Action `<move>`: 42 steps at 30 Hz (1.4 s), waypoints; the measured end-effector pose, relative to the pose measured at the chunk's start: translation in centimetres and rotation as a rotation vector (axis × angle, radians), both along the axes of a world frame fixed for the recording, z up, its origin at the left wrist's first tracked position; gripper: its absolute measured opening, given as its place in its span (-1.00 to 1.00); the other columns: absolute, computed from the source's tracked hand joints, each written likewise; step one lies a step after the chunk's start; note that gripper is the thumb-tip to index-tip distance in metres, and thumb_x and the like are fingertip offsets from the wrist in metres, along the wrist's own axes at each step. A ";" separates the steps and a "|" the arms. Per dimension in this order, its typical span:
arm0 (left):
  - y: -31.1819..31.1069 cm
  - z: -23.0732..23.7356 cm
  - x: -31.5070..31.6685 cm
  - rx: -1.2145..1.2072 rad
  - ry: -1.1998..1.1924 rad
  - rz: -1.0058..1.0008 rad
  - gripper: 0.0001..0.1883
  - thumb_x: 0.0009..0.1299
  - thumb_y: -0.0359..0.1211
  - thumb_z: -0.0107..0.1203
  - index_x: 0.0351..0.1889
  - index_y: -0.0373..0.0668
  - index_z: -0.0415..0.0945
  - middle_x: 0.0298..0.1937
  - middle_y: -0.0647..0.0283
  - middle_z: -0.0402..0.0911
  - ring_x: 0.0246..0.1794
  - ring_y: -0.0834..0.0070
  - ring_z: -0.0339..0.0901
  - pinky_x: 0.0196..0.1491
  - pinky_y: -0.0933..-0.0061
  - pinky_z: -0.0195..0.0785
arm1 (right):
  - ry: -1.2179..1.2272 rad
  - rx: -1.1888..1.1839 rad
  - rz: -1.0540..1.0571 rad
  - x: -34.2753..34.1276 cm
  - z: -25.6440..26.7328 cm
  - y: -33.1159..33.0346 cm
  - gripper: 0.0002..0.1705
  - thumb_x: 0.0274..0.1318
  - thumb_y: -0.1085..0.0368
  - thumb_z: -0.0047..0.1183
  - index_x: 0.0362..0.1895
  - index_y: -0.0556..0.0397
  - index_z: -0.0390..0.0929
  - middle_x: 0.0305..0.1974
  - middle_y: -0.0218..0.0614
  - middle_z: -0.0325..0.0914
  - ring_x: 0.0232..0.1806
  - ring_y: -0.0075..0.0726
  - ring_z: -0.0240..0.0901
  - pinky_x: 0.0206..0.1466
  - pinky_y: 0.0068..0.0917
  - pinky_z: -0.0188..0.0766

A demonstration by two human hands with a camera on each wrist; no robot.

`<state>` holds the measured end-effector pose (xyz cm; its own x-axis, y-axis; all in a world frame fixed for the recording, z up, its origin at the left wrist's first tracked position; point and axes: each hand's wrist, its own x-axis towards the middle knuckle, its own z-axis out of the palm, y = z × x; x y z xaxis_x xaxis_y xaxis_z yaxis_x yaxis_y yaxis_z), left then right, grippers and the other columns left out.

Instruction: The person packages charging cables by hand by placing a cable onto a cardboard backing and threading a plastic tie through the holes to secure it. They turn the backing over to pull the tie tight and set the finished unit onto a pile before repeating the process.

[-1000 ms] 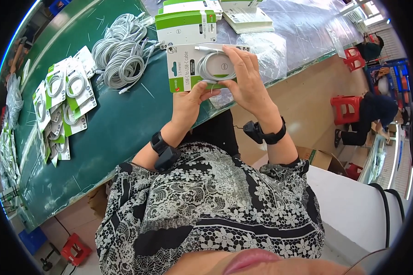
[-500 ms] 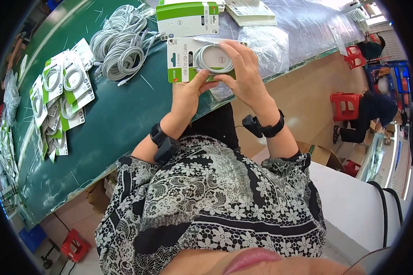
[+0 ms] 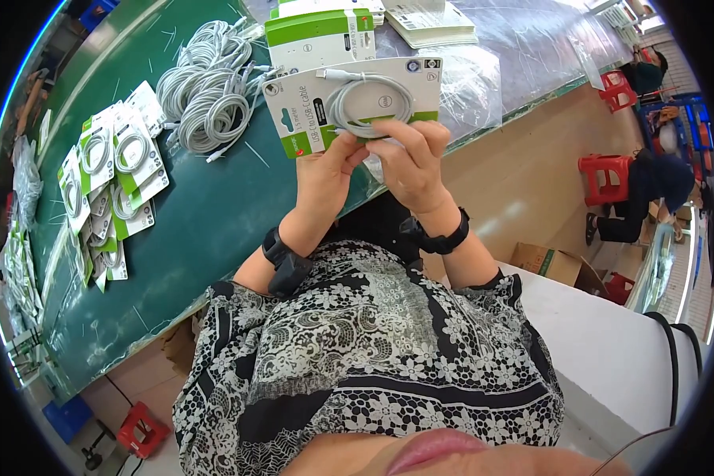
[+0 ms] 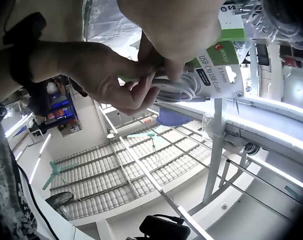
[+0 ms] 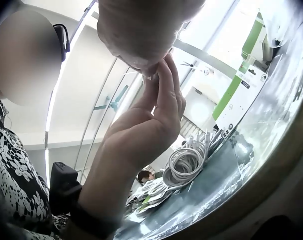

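Note:
In the head view a white and green cable card point(image 3: 425, 89) is held up, tilted, with a coiled white cable point(image 3: 408, 99) lying on its face. The left hand point(image 3: 322, 178) pinches the card's lower edge, thumb in front. Beside it the right hand point(image 3: 414, 166) has curled fingers at the coil's lower edge, its fingertips close to the left thumb. In the left wrist view both hands meet at the coil point(image 4: 184, 89) and the printed card point(image 4: 226, 60) shows behind. The right wrist view shows the left hand point(image 5: 146, 125) with fingertips meeting the nearer hand point(image 5: 141, 35).
On the green table point(image 3: 206, 214) lie a heap of coiled cables point(image 3: 214, 95) and, at the left, a pile of carded cables point(image 3: 123, 170). Stacked cards point(image 3: 321, 40) stand beyond the hands, with another stack point(image 3: 432, 28) and clear plastic point(image 3: 476, 83) to their right.
The card has tilted, its right side now higher. The right hand has moved down from the coil's upper right side to its lower edge, its fingers more curled. The left hand still holds the card.

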<state>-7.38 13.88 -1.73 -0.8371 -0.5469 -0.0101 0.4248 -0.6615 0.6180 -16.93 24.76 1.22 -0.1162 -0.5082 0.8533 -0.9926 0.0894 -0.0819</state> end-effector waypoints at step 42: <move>-3.4 9.4 0.4 -1.242 0.365 0.318 -0.62 0.06 -0.55 0.30 -0.11 -0.32 0.55 -0.04 -0.03 0.49 0.01 0.06 0.56 0.06 0.30 0.49 | -2.142 -0.605 1.375 3.4 2.6 -0.9 -0.56 0.23 0.34 -0.02 0.19 0.05 0.28 0.14 -0.23 0.40 0.19 -0.21 0.35 0.23 -0.27 0.35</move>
<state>-6.94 10.50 7.68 -0.5204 -0.2005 0.8300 0.7237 0.4124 0.5534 -13.54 23.88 3.82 -0.5004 -0.8533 0.1464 0.8200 -0.5214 -0.2360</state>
